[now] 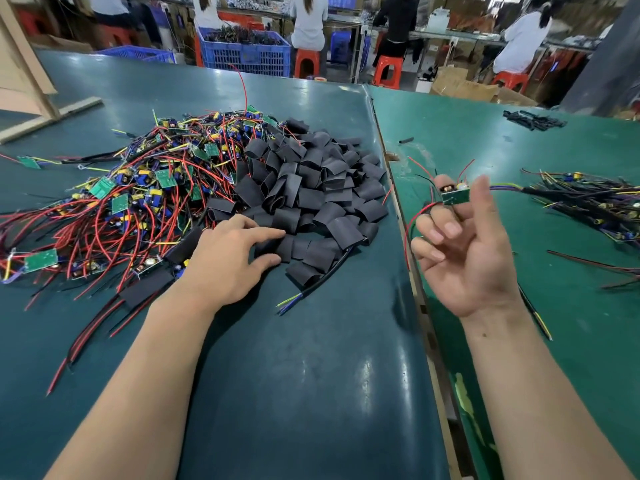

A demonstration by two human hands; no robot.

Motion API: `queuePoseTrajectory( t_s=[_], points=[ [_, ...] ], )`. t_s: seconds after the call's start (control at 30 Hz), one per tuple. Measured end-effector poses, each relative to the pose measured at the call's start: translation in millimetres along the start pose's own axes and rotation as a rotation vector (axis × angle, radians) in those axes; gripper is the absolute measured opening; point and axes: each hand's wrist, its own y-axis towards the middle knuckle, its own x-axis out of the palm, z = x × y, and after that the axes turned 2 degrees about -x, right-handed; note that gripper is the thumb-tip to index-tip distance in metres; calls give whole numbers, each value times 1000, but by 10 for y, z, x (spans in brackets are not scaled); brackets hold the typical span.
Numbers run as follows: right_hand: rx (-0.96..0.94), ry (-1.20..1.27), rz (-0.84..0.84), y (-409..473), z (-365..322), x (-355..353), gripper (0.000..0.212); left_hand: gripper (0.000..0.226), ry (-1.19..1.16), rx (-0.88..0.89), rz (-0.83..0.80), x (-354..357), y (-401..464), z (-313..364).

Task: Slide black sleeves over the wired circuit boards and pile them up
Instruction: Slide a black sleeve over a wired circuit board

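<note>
A heap of flat black sleeves [311, 188] lies mid-table, beside a tangle of wired green circuit boards [138, 188] with red, yellow and black leads on the left. My left hand [232, 258] rests palm down at the heap's near edge, its fingertips touching black sleeves; I cannot tell whether it grips one. My right hand [464, 244] is raised palm up over the right table and pinches a small green circuit board [455, 195] between thumb and forefinger, its wires trailing off. A pile of sleeved boards [588, 206] lies at the far right.
Two green-topped tables [311, 358] meet at a wooden seam [401, 209]. Loose black sleeves [533, 120] lie at the back right. A loose cable [322, 282] lies by the heap. Blue crates [246, 50], red stools and seated people fill the background.
</note>
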Motion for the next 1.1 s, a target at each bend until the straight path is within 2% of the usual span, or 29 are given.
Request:
queuePoseTrajectory(
  t_s=[0.2, 0.3, 0.37, 0.5, 0.57, 0.73, 0.93, 1.1],
  points=[
    [-23, -86, 38, -13, -22, 8, 41, 50, 55, -14, -26, -17, 6, 11],
    [-60, -200, 59, -16, -4, 13, 25, 49, 84, -3, 7, -17, -5, 27],
    [-53, -185, 29, -12, -3, -8, 15, 47, 82, 13, 48, -20, -14, 47],
    [-42, -234, -18, -4, 8, -37, 21, 37, -17, 110, 239, -34, -26, 151],
    [-34, -259, -29, 0, 51, -35, 27, 34, -126, 171, 280, -39, -39, 199],
    [-38, -207, -50, 5, 82, -32, 29, 36, -391, 177, 209, 35, -84, 325],
    [-47, -199, -44, 1, 73, -39, 50, 36, -466, 143, 204, 116, -67, 339],
    [-70, -215, -83, -5, 79, -22, 37, 34, -527, 120, 199, 140, -49, 346]
  ],
)
